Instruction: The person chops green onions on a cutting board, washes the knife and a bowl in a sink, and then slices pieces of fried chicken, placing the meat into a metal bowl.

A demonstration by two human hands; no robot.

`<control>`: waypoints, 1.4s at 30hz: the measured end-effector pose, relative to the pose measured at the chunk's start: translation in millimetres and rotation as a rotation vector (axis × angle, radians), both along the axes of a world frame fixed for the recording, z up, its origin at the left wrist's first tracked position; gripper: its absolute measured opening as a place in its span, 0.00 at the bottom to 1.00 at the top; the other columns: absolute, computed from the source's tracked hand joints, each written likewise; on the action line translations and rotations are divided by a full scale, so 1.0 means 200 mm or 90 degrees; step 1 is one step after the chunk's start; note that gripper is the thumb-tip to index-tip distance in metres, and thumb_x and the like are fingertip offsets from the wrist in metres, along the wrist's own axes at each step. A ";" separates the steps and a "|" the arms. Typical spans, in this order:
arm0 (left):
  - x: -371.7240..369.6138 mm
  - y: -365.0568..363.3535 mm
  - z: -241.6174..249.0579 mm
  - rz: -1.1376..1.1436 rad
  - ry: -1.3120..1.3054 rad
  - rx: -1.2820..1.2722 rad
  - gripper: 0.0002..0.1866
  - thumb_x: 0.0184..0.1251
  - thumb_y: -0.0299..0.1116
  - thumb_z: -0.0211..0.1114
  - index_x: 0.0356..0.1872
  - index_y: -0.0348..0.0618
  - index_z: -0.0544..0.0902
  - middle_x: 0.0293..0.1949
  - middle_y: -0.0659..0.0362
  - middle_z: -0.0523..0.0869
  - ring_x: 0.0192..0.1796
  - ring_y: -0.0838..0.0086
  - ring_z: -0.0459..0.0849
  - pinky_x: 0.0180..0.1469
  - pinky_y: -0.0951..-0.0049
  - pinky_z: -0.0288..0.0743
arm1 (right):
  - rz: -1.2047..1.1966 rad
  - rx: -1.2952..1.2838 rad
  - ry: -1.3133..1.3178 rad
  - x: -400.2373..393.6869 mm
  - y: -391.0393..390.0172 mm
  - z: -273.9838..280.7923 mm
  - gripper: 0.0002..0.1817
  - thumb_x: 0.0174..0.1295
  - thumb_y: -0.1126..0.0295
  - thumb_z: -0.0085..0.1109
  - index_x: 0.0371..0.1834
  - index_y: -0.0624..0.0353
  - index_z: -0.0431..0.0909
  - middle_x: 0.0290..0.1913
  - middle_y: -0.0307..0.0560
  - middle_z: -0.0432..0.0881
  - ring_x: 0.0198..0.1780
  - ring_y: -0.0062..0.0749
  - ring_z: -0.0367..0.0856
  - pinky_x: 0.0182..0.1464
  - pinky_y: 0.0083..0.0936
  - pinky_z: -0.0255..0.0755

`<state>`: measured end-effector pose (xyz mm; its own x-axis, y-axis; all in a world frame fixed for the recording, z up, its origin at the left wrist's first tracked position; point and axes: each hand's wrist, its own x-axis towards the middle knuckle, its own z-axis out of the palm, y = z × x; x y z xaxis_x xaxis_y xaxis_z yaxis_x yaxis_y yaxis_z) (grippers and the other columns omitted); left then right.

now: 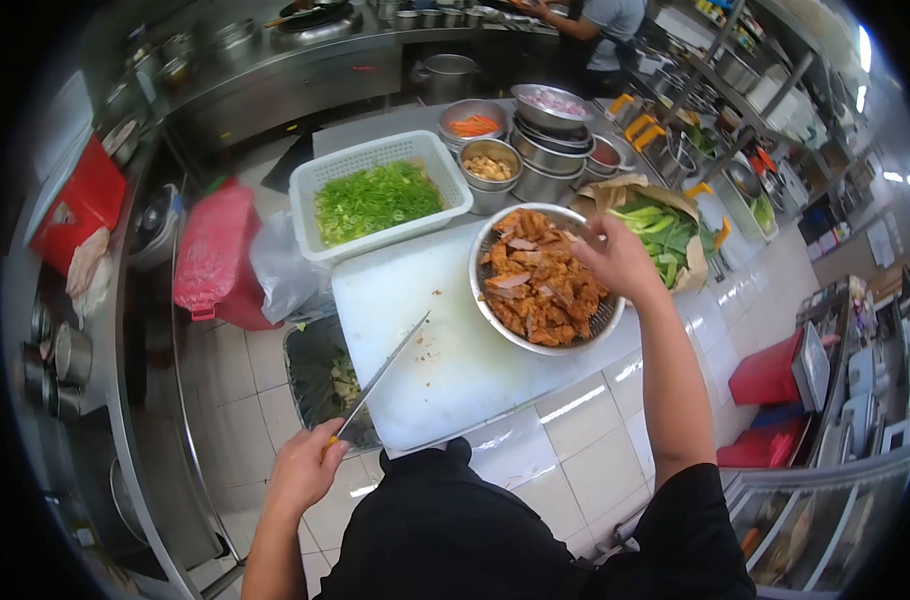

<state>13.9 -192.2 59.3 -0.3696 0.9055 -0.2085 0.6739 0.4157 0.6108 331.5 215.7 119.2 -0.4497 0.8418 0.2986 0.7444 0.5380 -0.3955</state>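
My left hand [307, 468] is closed around the yellow handle of a long knife [383, 372], whose blade points up over the white cutting board [455, 385]. To the right stands a round metal colander [523, 343], overlapping the board and heaped with reddish-brown pieces of cooked meat [540, 285]. At its upper right edge my right hand [620, 258] is closed, thumb on the inner side and fingers at the rim, partly hiding it. A few brown crumbs [422, 356] lie scattered on the board.
Beyond the board sits a white basket [310, 215] of chopped green onions. Metal bowls [490, 185] and a paper bag of leafy greens [690, 265] stand at the back and right. A red bin [215, 250] is on the left. Another person [605, 30] stands farther back.
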 end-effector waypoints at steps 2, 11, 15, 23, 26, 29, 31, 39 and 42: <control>-0.04 0.00 0.16 -0.063 0.046 -0.008 0.21 0.71 0.42 0.69 0.63 0.52 0.83 0.39 0.48 0.85 0.42 0.48 0.86 0.47 0.53 0.80 | 0.031 -0.292 -0.094 0.07 -0.17 0.12 0.15 0.62 0.60 0.73 0.47 0.56 0.90 0.37 0.49 0.89 0.45 0.40 0.89 0.54 0.39 0.80; 0.07 0.51 0.83 -0.405 0.447 0.035 0.14 0.65 0.36 0.68 0.51 0.52 0.85 0.34 0.51 0.82 0.32 0.55 0.86 0.36 0.56 0.80 | 0.028 -0.195 -0.402 0.11 -0.37 -0.14 0.09 0.63 0.65 0.62 0.38 0.53 0.91 0.40 0.52 0.91 0.47 0.47 0.89 0.51 0.43 0.81; 0.24 0.79 0.97 -0.501 0.597 -0.003 0.09 0.65 0.38 0.69 0.45 0.53 0.89 0.30 0.53 0.85 0.33 0.58 0.89 0.36 0.57 0.82 | 0.014 -0.130 -0.463 0.05 -0.32 -0.21 0.08 0.61 0.68 0.62 0.37 0.53 0.91 0.40 0.50 0.91 0.50 0.46 0.88 0.54 0.43 0.78; 0.55 1.20 1.14 -0.625 0.618 -0.111 0.08 0.62 0.29 0.64 0.30 0.41 0.91 0.29 0.49 0.89 0.35 0.56 0.91 0.39 0.57 0.84 | 0.077 -0.140 -0.444 0.09 -0.27 -0.21 0.10 0.54 0.62 0.70 0.39 0.44 0.90 0.46 0.47 0.84 0.52 0.44 0.85 0.51 0.40 0.79; 0.51 1.18 1.04 -0.590 0.566 -0.113 0.08 0.64 0.31 0.64 0.35 0.42 0.91 0.31 0.49 0.89 0.37 0.55 0.91 0.42 0.56 0.85 | 0.080 -0.138 -0.344 0.11 -0.28 -0.19 0.09 0.52 0.62 0.70 0.36 0.47 0.88 0.46 0.48 0.81 0.50 0.45 0.84 0.50 0.40 0.80; 0.38 1.01 0.87 -0.489 0.475 -0.136 0.09 0.68 0.36 0.66 0.44 0.48 0.90 0.34 0.48 0.87 0.40 0.54 0.90 0.45 0.54 0.84 | 0.075 -0.121 -0.193 0.20 -0.29 -0.26 0.09 0.50 0.63 0.71 0.34 0.50 0.86 0.47 0.49 0.78 0.47 0.47 0.84 0.49 0.40 0.80; 0.34 0.98 0.76 -0.448 0.435 -0.171 0.11 0.70 0.39 0.67 0.50 0.53 0.89 0.36 0.48 0.86 0.43 0.54 0.89 0.47 0.54 0.83 | 0.064 -0.100 -0.073 0.25 -0.30 -0.32 0.10 0.48 0.65 0.71 0.32 0.53 0.82 0.46 0.49 0.76 0.45 0.47 0.82 0.47 0.40 0.80; 0.19 0.99 0.29 -0.336 0.223 -0.054 0.21 0.66 0.45 0.73 0.60 0.61 0.85 0.42 0.50 0.85 0.46 0.51 0.86 0.50 0.55 0.81 | 0.053 -0.070 0.150 0.29 -0.29 -0.36 0.09 0.50 0.75 0.70 0.33 0.62 0.79 0.49 0.49 0.74 0.46 0.38 0.80 0.48 0.30 0.80; 0.17 0.92 0.15 -0.304 0.183 -0.012 0.21 0.68 0.48 0.71 0.62 0.64 0.84 0.43 0.50 0.86 0.47 0.51 0.87 0.50 0.54 0.81 | 0.041 -0.073 0.231 0.33 -0.21 -0.39 0.09 0.52 0.75 0.69 0.34 0.62 0.79 0.50 0.48 0.75 0.47 0.33 0.80 0.49 0.29 0.79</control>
